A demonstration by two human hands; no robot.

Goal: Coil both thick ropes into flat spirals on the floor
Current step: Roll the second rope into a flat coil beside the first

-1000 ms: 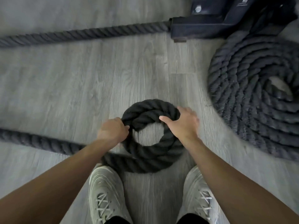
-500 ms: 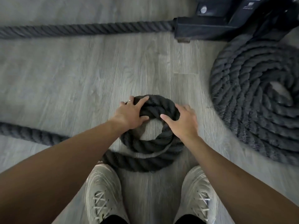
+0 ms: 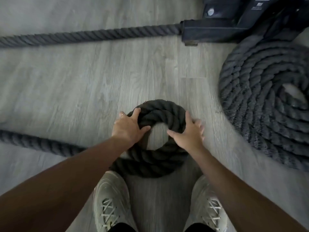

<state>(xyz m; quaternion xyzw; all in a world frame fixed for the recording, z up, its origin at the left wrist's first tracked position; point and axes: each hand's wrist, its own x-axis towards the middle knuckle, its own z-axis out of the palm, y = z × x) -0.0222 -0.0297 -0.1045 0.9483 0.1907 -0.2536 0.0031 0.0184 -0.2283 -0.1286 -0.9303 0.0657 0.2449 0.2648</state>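
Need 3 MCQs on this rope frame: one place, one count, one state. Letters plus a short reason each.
1. Where is the finished big coil?
A. far left
B. at the right edge
C. between the shoes

2. How many shoes show?
A. one
B. two
C. none

3. What state is the small coil?
A. only a couple of turns, loose rope trailing left
B. fully wound
C. lifted off the floor

Answers:
1 B, it lies by the dark machine base.
2 B, a left shoe and a right shoe.
3 A, the left hand and right hand press on it with spread fingers, and the loose rope runs off left.
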